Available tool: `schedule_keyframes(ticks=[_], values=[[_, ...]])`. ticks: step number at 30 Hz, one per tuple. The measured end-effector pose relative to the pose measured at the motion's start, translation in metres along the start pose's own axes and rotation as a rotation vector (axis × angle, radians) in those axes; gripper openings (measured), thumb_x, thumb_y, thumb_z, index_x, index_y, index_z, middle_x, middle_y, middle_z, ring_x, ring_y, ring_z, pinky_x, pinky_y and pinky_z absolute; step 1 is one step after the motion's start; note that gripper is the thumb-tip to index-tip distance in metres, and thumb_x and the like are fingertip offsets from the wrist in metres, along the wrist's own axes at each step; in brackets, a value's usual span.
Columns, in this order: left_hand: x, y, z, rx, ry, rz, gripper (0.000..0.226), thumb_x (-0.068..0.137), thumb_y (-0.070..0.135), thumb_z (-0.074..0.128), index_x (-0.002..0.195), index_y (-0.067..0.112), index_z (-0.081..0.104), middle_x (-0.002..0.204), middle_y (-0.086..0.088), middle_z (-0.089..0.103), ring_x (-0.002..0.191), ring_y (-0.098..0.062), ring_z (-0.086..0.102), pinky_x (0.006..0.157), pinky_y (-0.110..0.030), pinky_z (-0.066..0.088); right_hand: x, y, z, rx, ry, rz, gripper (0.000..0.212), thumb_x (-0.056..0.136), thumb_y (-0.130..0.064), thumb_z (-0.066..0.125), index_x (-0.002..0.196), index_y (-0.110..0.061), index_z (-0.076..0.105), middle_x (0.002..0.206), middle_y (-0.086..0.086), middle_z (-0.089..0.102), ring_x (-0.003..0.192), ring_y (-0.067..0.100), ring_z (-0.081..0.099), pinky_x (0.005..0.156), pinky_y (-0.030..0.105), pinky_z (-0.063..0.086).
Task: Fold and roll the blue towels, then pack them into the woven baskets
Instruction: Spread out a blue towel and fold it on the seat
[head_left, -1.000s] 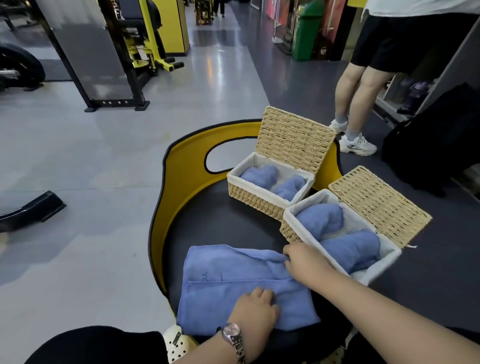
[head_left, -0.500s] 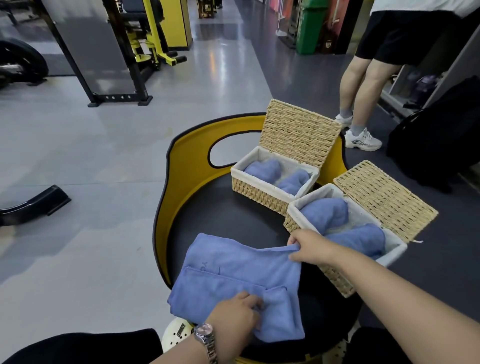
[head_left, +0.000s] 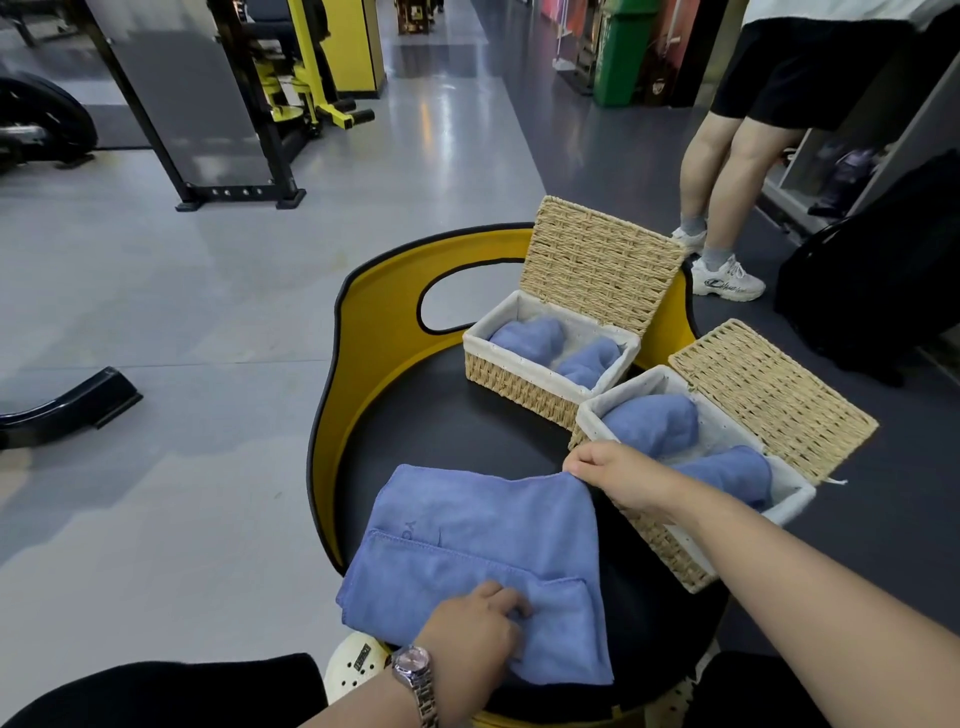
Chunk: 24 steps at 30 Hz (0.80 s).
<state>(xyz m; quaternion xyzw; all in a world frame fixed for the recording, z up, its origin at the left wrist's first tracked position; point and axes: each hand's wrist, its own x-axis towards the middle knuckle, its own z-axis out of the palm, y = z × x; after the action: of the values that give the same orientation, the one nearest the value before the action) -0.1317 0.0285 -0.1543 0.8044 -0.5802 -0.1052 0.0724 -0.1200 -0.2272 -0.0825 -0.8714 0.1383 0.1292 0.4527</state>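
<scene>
A folded blue towel (head_left: 467, 540) lies flat on the black round seat (head_left: 447, 426) in front of me. My left hand (head_left: 475, 631), with a wristwatch, pinches the towel's near edge. My right hand (head_left: 618, 475) pinches its far right corner. Two woven baskets with white liners and open lids stand at the right. The far basket (head_left: 511, 376) holds two rolled blue towels (head_left: 530, 338). The near basket (head_left: 670, 545) also holds two rolled towels (head_left: 654, 423), and my right forearm crosses over its front wall.
The seat has a raised yellow back rim (head_left: 374, 322) with a cut-out handle. A person's legs (head_left: 722, 171) stand behind the baskets at the right, beside a black bag (head_left: 878, 291). Gym machines (head_left: 291, 78) stand on the grey floor at the far left.
The towel has been pulled narrower and smoother: my right hand drew its far corner up toward the near basket, and my left hand shifted along the near edge.
</scene>
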Motion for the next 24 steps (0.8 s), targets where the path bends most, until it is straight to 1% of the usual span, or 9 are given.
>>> schedule_keyframes(ticks=[3,6,8,10,14,18,20,22,24], values=[[0.001,0.0,0.003,0.008,-0.019,0.007,0.028,0.036,0.048,0.075,0.058,0.038,0.061,0.091,0.027,0.06,0.073,0.005,0.058,0.043,-0.009,0.038,0.002,0.0,0.011,-0.072,0.062,-0.08,0.03,0.093,-0.006,0.048,0.067,-0.021,0.054,0.074,-0.008,0.058,0.072,0.005,0.05,0.07,0.016,0.04],[0.001,0.002,0.001,-0.002,-0.008,-0.006,0.027,0.036,0.045,0.076,0.057,0.036,0.061,0.09,0.026,0.06,0.072,0.003,0.059,0.044,-0.009,0.038,0.004,-0.001,0.019,0.036,0.17,-0.098,0.021,0.091,-0.007,0.054,0.077,-0.02,0.062,0.079,-0.006,0.065,0.075,0.004,0.057,0.072,0.014,0.043],[0.001,0.003,-0.001,-0.025,0.007,-0.009,0.024,0.038,0.04,0.076,0.058,0.035,0.063,0.091,0.024,0.061,0.072,0.0,0.06,0.044,-0.01,0.039,0.003,-0.001,0.019,0.169,0.162,-0.061,0.016,0.092,-0.011,0.057,0.08,-0.021,0.062,0.074,-0.007,0.064,0.07,0.002,0.055,0.067,0.012,0.041],[0.0,0.002,0.0,-0.047,0.018,-0.009,0.02,0.044,0.034,0.075,0.061,0.032,0.064,0.095,0.021,0.062,0.075,-0.004,0.061,0.046,-0.012,0.041,0.001,0.0,0.018,0.194,0.105,-0.009,0.014,0.093,-0.018,0.057,0.081,-0.02,0.062,0.073,-0.006,0.063,0.07,0.004,0.053,0.068,0.017,0.041],[0.0,0.002,0.0,-0.047,0.018,-0.014,0.02,0.044,0.031,0.073,0.061,0.032,0.064,0.096,0.019,0.062,0.075,-0.006,0.062,0.047,-0.012,0.042,0.0,0.003,0.018,-0.115,0.182,-0.041,0.025,0.097,-0.023,0.05,0.078,-0.01,0.061,0.078,0.002,0.064,0.075,0.012,0.055,0.072,0.025,0.04],[0.0,0.002,0.002,-0.049,0.002,-0.025,0.016,0.056,0.024,0.072,0.07,0.029,0.067,0.105,0.014,0.063,0.086,-0.013,0.063,0.055,-0.019,0.048,-0.004,-0.001,0.02,-0.162,0.303,-0.195,0.02,0.096,-0.022,0.051,0.079,-0.013,0.058,0.076,-0.002,0.063,0.075,0.01,0.055,0.072,0.021,0.042],[-0.001,0.002,-0.004,-0.058,0.012,-0.009,0.013,0.061,0.028,0.07,0.074,0.029,0.067,0.108,0.015,0.062,0.089,-0.013,0.062,0.061,-0.021,0.049,-0.003,-0.002,0.018,-0.313,0.305,-0.338,0.008,0.091,-0.018,0.058,0.085,-0.015,0.063,0.082,-0.003,0.064,0.079,0.011,0.057,0.077,0.027,0.047],[0.0,-0.002,-0.016,-0.111,-0.014,-0.019,0.016,0.072,0.036,0.061,0.085,0.029,0.067,0.115,0.014,0.06,0.096,-0.014,0.059,0.074,-0.025,0.05,-0.005,-0.005,0.021,-0.554,0.277,-0.446,0.006,0.087,-0.021,0.062,0.085,-0.018,0.066,0.086,-0.003,0.064,0.083,0.015,0.057,0.08,0.033,0.047],[0.002,-0.016,-0.03,-0.123,0.021,-0.061,0.022,0.081,0.036,0.051,0.096,0.027,0.064,0.116,0.012,0.06,0.099,-0.015,0.057,0.08,-0.031,0.05,-0.017,-0.011,0.028,-0.667,0.153,-0.365,0.014,0.088,-0.03,0.058,0.083,-0.02,0.066,0.085,-0.004,0.062,0.085,0.018,0.057,0.081,0.035,0.046]])
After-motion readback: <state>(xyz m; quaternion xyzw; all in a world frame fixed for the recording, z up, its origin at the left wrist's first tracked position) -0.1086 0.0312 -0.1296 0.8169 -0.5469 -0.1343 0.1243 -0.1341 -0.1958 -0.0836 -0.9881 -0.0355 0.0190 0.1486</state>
